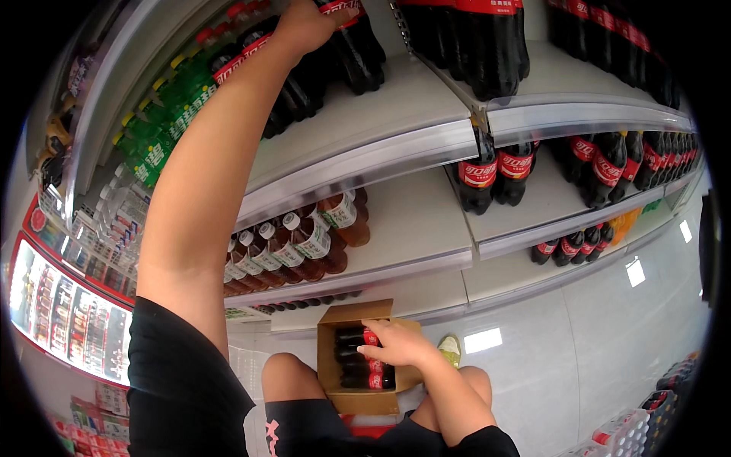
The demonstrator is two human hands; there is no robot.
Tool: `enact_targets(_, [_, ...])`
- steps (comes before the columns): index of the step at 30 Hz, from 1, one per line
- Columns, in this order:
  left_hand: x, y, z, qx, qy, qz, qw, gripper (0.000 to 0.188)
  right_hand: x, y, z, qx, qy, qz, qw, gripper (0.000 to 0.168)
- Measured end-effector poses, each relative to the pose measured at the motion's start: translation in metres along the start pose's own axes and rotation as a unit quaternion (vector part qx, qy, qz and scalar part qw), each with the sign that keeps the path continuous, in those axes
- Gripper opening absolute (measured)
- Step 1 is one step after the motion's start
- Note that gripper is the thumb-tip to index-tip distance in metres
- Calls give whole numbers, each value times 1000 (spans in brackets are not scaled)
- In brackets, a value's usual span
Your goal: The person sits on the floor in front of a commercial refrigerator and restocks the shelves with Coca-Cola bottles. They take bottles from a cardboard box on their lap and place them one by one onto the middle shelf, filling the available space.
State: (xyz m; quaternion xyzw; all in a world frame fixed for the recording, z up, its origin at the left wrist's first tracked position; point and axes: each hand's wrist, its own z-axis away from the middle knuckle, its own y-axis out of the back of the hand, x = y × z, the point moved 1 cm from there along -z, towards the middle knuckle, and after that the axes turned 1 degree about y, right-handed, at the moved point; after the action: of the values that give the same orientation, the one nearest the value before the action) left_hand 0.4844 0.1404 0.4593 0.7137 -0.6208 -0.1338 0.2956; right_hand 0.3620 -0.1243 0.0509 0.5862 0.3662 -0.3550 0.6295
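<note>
My left hand (308, 25) is raised to the upper shelf and wraps around a large cola bottle (357, 60) with a red label. That bottle's top lies outside the picture. More cola bottles stand beside it, partly behind my forearm. Low between my knees, my right hand (394, 341) reaches into an open cardboard box (357, 403). Its thumb and fingers are spread about one of several cola bottles (365, 381) lying there. Whether it grips that bottle is not plain.
Left of my arm, green soda bottles (165, 108) line the upper shelf (365, 123). Brown tea bottles (302, 240) fill part of the shelf below. Cola bottles (480, 171) stand at right. A lit drinks cooler (68, 314) is at left; bottle packs (622, 431) sit on the tiled floor (525, 377).
</note>
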Motion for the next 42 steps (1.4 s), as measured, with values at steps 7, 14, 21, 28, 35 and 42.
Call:
enact_targets(7, [1, -9, 39, 104, -126, -227, 960, 86, -4, 2, -5, -28, -12, 3, 1000, 77])
enact_targets(14, [31, -20, 95, -30, -422, -447, 788, 32, -8, -8, -15, -39, -9, 4, 999, 75])
enact_targets(21, [13, -39, 73, -127, -363, -537, 751, 20, 3, -15, -22, -41, -12, 16, 999, 75])
enact_targets(28, [-11, -50, 62, -196, -305, -555, 749, 20, 3, -10, -20, -57, -31, 24, 998, 76])
enact_targets(35, [-25, -53, 57, -188, -280, -548, 766, 20, 6, -9, -21, -67, -38, 20, 997, 76])
enact_targets(42, [-40, -54, 59, -139, -298, -508, 796, 19, 4, -11, -21, -68, -34, 15, 997, 76])
